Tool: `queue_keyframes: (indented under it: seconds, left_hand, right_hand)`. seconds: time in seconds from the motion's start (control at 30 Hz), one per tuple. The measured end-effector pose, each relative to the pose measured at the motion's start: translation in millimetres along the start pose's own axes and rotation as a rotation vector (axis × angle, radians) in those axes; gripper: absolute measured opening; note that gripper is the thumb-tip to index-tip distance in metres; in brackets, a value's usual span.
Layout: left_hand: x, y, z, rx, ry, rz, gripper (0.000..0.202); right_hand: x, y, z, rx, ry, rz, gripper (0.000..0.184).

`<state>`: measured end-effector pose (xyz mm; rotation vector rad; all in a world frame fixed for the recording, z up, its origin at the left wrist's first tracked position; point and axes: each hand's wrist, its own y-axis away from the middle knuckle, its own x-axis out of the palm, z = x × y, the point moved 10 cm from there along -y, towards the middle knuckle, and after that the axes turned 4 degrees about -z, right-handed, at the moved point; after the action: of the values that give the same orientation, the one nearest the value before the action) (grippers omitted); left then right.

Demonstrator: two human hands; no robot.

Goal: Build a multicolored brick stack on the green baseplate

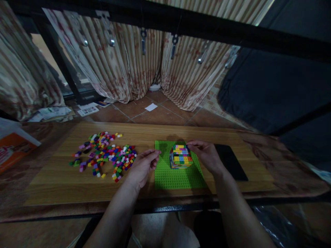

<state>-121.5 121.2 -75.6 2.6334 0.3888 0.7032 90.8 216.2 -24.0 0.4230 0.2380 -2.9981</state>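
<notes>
A small house-like block of multicoloured toy bricks (181, 159) stands on the green studded baseplate (168, 179). My right hand (207, 154) is at the block's upper right corner, thumb and forefinger pinched together. Whether a brick sits between those fingertips is too small to tell. Over the baseplate's left edge hovers my left hand (146, 164), its fingers closed in a pinch apart from the block. Something tiny may show at its fingertips, but I cannot make it out. Loose toy bricks (111, 154) of many colours lie spread to the left of my left hand.
The wooden board (77, 191) carries all of this. A flat black tablet-like slab (231, 162) lies right of the baseplate, beneath my right forearm. At far left is an orange and white bag (17, 146). A dark bar (165, 15) with hanging metal clips crosses above.
</notes>
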Motion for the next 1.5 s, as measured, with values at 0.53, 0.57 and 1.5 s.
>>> queue_keyframes:
  seconds: [0.53,0.57,1.5]
  left_hand:
    - [4.3,2,4,-0.010,-0.010,-0.002,0.024]
    - [4.3,2,5,-0.011,-0.012,-0.001,0.023]
    - [37.5,19,-11,0.007,0.310,0.322,0.049]
  right_hand:
    - [6,-1,12,-0.097,0.190,0.043,0.017]
    - [6,-1,12,-0.097,0.191,0.041,0.017]
    - [99,59,87,-0.591,0.579,0.120,0.013]
